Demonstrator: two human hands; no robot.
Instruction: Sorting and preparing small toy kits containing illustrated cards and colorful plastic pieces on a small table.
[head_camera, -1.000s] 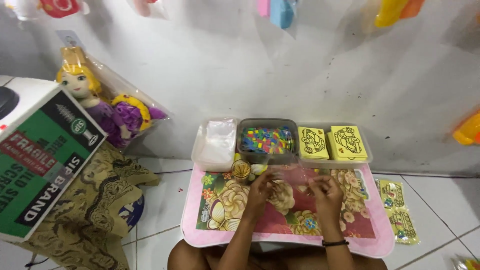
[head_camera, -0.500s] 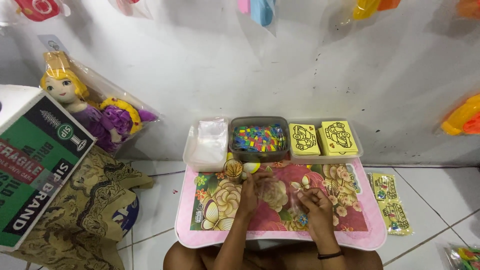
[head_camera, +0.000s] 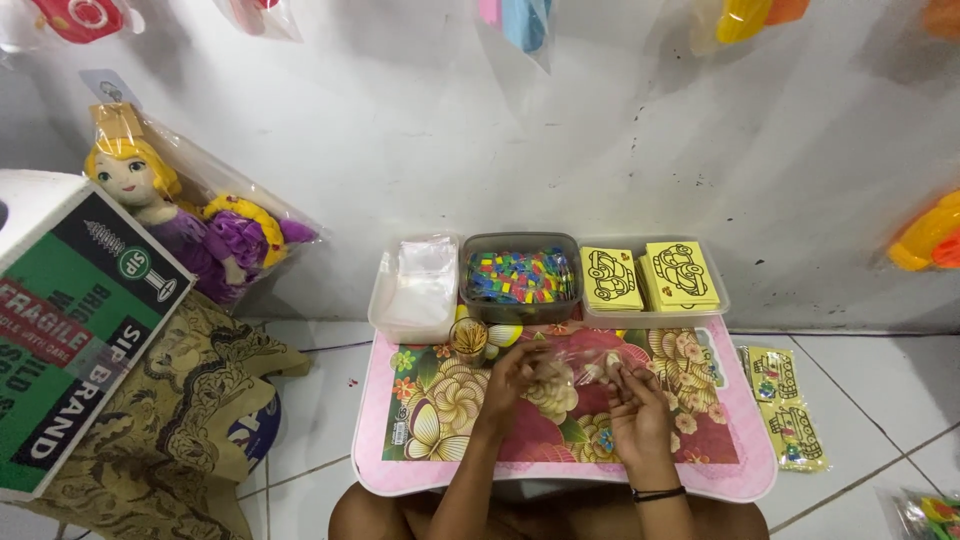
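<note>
Both my hands hold a small clear plastic bag (head_camera: 575, 358) above the flowered pink table (head_camera: 420, 452). My left hand (head_camera: 512, 378) grips the bag's left edge and my right hand (head_camera: 635, 412) its right edge. Just left of my left hand stands a small cup of rubber bands (head_camera: 468, 338). Behind the hands sit three tubs in a row: a clear one with plastic bags (head_camera: 415, 285), a grey one full of colourful small pieces (head_camera: 520, 277), and a clear one with yellow car picture cards (head_camera: 655, 277).
A packaged doll (head_camera: 180, 215) leans on the white wall at the left. A green cardboard box (head_camera: 75, 330) rests on a patterned brown cloth (head_camera: 170, 430). Filled yellow packets (head_camera: 785, 405) lie on the tiled floor right of the table. Toys hang along the wall top.
My hands have shifted slightly, the right hand rising toward the bag and the left closing on its edge. The view has moved a little.
</note>
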